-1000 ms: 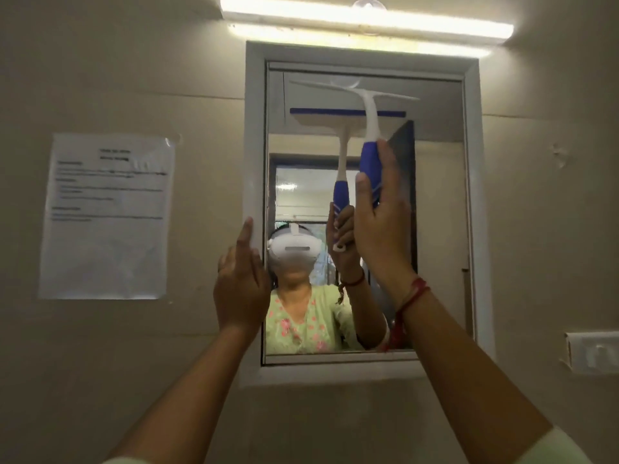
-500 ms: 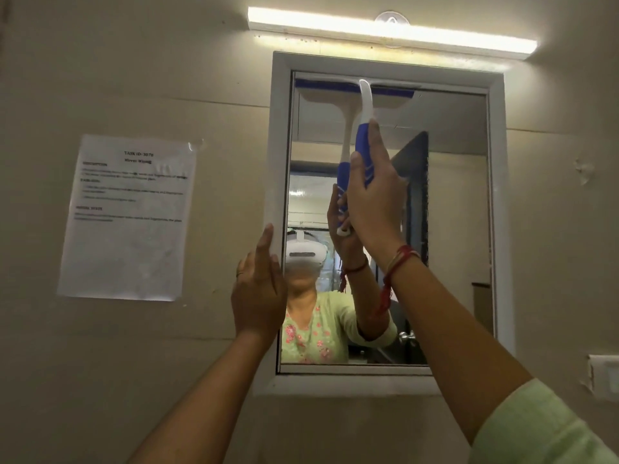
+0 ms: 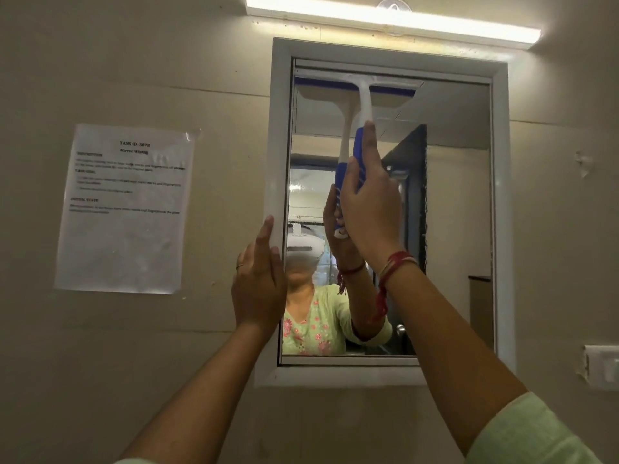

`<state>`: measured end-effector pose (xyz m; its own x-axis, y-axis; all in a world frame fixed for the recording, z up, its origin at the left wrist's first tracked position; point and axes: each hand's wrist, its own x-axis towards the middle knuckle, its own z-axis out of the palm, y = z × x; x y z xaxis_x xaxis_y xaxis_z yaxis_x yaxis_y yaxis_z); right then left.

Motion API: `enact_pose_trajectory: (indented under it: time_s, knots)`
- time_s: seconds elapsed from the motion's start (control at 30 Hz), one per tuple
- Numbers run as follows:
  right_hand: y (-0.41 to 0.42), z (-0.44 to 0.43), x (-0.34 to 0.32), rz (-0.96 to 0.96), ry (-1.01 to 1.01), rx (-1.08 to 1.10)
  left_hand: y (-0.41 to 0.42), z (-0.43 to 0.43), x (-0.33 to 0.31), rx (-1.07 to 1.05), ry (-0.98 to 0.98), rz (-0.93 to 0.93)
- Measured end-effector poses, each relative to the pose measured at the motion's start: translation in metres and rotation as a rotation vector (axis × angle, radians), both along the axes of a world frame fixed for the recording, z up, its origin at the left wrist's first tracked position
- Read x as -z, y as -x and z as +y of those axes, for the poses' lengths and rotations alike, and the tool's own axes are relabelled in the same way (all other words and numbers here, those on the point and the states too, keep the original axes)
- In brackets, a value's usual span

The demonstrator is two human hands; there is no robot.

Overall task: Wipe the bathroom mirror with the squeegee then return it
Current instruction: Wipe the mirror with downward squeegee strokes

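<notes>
The bathroom mirror hangs on the wall in a white frame. A white squeegee with a blue grip has its blade pressed flat against the glass near the top edge, on the left half. My right hand is shut around the blue grip, arm raised. My left hand rests flat on the left side of the frame, fingers pointing up, holding nothing. The glass reflects the squeegee, my hand and a person in a green top.
A lit tube light runs above the mirror. A printed sheet is taped to the wall at left. A white switch plate sits on the wall at lower right.
The squeegee went up from mid-upper glass to the top edge, then came slightly down with the blade flat on the glass. My left hand stays on the frame.
</notes>
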<state>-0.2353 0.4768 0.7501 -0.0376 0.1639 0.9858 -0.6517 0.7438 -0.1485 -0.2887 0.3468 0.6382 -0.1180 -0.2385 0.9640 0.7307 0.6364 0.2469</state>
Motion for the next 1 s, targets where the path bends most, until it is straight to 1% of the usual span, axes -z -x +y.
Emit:
enact_pose_trajectory:
  time_s: [0.2, 0.67, 0.83, 1.0]
  knots:
    - [-0.004, -0.001, 0.021, -0.047, -0.042, 0.0, 0.0, 0.0, 0.0, 0.015, -0.004, -0.001]
    - [-0.014, -0.006, 0.077, -0.096, -0.016, -0.008, 0.001, 0.0, 0.001, 0.048, -0.027, -0.007]
    - [-0.017, -0.005, 0.103, -0.091, -0.035, 0.055, 0.005, -0.001, 0.002, 0.05, -0.008, -0.009]
    - [-0.021, -0.003, 0.125, -0.109, -0.04, 0.066, 0.005, -0.001, 0.002, 0.05, -0.028, -0.002]
